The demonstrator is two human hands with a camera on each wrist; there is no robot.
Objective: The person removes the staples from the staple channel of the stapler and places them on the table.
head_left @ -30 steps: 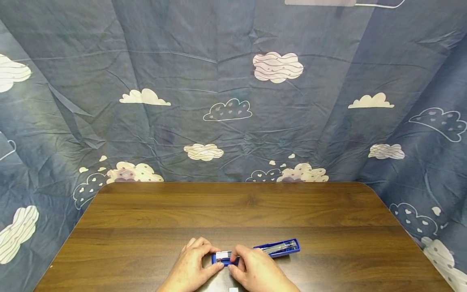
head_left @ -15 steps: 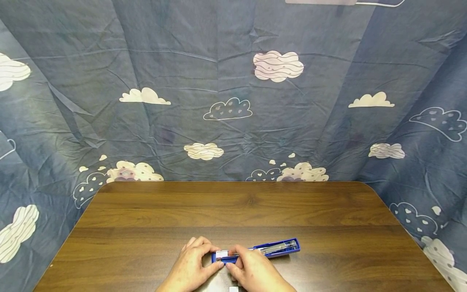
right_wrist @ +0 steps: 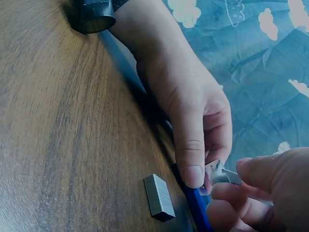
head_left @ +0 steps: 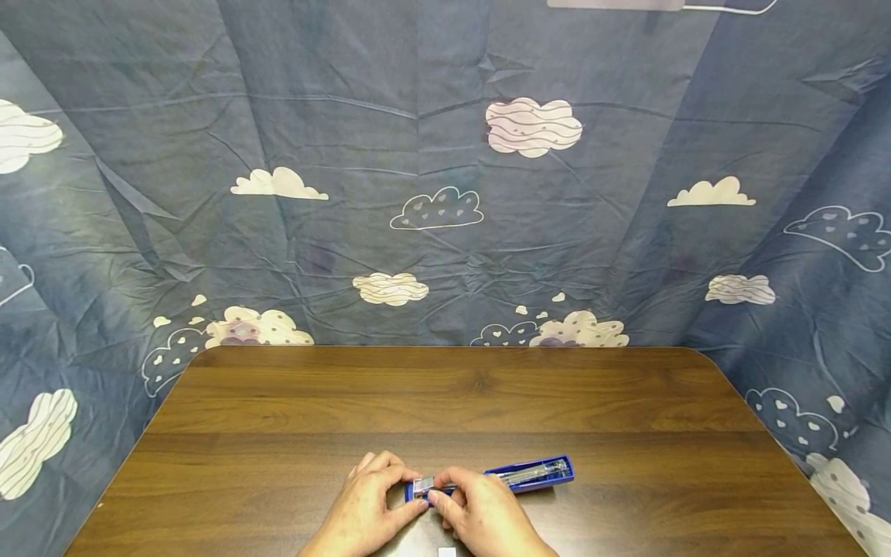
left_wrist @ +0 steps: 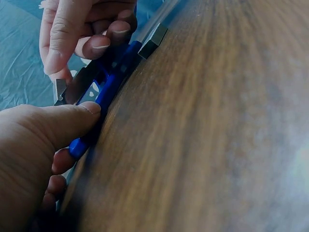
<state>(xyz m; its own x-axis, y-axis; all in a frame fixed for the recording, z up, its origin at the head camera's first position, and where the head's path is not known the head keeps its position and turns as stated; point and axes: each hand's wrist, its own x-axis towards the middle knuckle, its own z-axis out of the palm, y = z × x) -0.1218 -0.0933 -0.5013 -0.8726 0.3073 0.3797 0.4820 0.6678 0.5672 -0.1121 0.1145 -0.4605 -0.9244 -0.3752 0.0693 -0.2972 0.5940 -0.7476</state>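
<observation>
A blue stapler lies folded wide open on the table, its metal parts showing along the inside. My left hand grips its left end, with the thumb on the near blue edge. My right hand is at the middle of the stapler, thumb and forefinger pinching at its metal magazine. In the right wrist view, a shiny metal end piece shows between the two hands. The fingers cover much of the magazine. A grey strip of staples lies on the table beside the stapler.
The brown wooden table reaches back to a blue curtain printed with clouds. The staple strip sits at the bottom edge of the head view, in front of the hands. A black wrist device shows on the left arm.
My right thumb and forefinger have shifted slightly left along the stapler. The bright metal plate at its left end now looks greyer. My left hand keeps its place.
</observation>
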